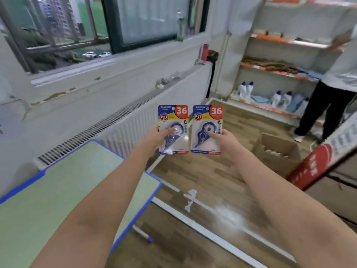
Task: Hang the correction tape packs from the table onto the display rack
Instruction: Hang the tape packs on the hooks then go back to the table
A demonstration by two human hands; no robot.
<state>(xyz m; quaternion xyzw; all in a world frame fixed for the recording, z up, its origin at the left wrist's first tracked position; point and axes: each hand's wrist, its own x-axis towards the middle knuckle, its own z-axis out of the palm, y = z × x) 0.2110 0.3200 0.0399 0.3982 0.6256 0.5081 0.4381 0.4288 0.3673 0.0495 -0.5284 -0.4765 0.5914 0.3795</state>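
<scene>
Out front, above the floor (202,182) and past the worktop (63,190) edge, I see both arms stretched fwd, each hand w/ one correction tape pack held upright, side by side, nearly touching but w/ a thin gap btwn them. Left hand (154,137) grips the left pack (173,120) from its left side: thumb lies across the clear blister, fingers go behind the card, so that grip is clamped on the pack. Right hand (222,141) holds the right pack (207,120) from its lower right: thumb pressed on the blister front, fingers behind, grip also clamped. Both cards face me, red "36" badge top right, blue dispenser under the plastic.

Green worktop w/ blue trim sits lower left, under my left forearm; I see no packs on the part in view. Just behind it runs a white radiator (123,120) below a window (63,26). A white pen (142,233) w/ purple cap lies on the floor near the worktop's corner. An open cardboard box (278,151) stands on the floor right of the right hand. Far right, shelves (280,70) carry white bottles (245,89) w/ blue caps, and a person (332,101) in dark trousers stands beside them. A red-and-white sign (313,167) leans at the right edge. Frame's blurry; can't tell which unit is the display rack.
</scene>
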